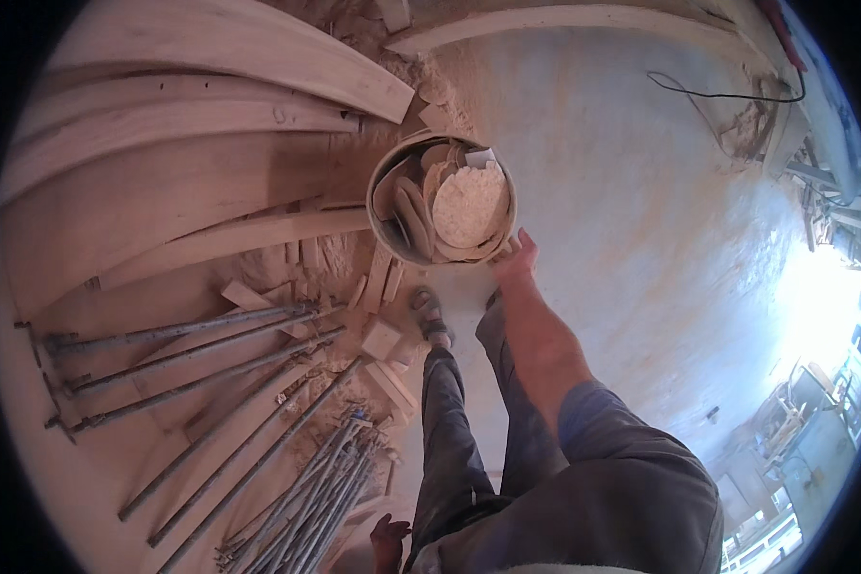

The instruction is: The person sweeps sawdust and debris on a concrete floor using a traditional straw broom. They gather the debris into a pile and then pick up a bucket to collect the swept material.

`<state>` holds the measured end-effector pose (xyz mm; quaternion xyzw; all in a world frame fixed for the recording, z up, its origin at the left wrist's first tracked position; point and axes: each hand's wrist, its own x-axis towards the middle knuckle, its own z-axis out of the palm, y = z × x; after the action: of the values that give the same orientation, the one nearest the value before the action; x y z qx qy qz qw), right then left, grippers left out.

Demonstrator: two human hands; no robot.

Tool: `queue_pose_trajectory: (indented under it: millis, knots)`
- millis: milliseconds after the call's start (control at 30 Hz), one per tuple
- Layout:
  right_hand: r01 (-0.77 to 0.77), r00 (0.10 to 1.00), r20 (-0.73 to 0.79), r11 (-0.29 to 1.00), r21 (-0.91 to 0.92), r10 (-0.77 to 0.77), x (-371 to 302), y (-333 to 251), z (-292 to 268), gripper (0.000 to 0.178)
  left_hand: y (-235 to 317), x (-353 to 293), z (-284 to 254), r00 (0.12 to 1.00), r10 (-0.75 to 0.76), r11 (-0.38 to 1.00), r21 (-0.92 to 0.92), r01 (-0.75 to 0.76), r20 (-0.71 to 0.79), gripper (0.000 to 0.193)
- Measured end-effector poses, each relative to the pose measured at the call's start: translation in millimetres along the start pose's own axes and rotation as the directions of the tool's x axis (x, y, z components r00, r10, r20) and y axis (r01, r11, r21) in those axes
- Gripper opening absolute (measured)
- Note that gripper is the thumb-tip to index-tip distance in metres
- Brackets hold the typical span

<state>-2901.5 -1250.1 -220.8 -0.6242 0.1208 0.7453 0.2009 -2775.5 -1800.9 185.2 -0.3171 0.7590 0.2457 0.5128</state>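
Observation:
A round bucket [373, 215] filled with scraps of wood, several of them rounded discs, is in front of me. On top lies a pale, rough-faced wooden piece [470, 206]. My right arm reaches forward, and my right hand [515, 260] is at the bucket's near right rim, gripping it with the thumb sticking out and some fingers hidden. Down by my left leg hangs my left hand [389, 536], holding nothing, its loosely bent fingers apart. Whether the bucket touches the floor is unclear.
Large curved wooden pieces [220, 124] are stacked at the left. Below them lie long metal bar clamps [201, 340] and a bundle of metal rods [306, 497]. Wood offcuts [383, 340] and shavings litter the floor by my feet. A dark cable [727, 96] is at the far right.

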Motion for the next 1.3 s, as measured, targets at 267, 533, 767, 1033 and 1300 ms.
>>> queue_pose_trajectory:
  millis: [267,533,767,1033,1300]
  knots:
    - [0.423,0.906,0.320,0.579,-0.697,-0.276,-6.5,-68.2,30.4,0.036,107.9,-3.6,40.2,0.985,0.173,0.983,0.060,-0.173,0.013,0.049]
    - [0.547,0.837,0.542,0.078,-0.834,-0.075,-93.3,-34.6,71.8,0.031,246.0,-34.4,87.6,0.864,0.497,0.829,0.249,-0.500,0.079,0.041]
    - [0.480,0.877,0.431,0.430,-0.764,-0.214,-99.5,-149.0,2.1,0.028,320.3,-71.1,108.7,0.822,0.556,0.715,0.437,-0.546,0.118,0.022]
    - [0.357,0.831,0.185,0.248,-0.900,-0.525,-177.2,-258.7,-111.8,0.023,439.6,10.5,128.0,0.716,0.659,0.498,0.580,-0.644,0.230,0.044]
    - [0.453,0.712,0.016,0.442,-0.774,-0.702,-175.3,-294.6,-219.6,0.016,631.6,186.3,221.2,0.730,0.545,0.191,0.786,-0.588,0.413,0.041]
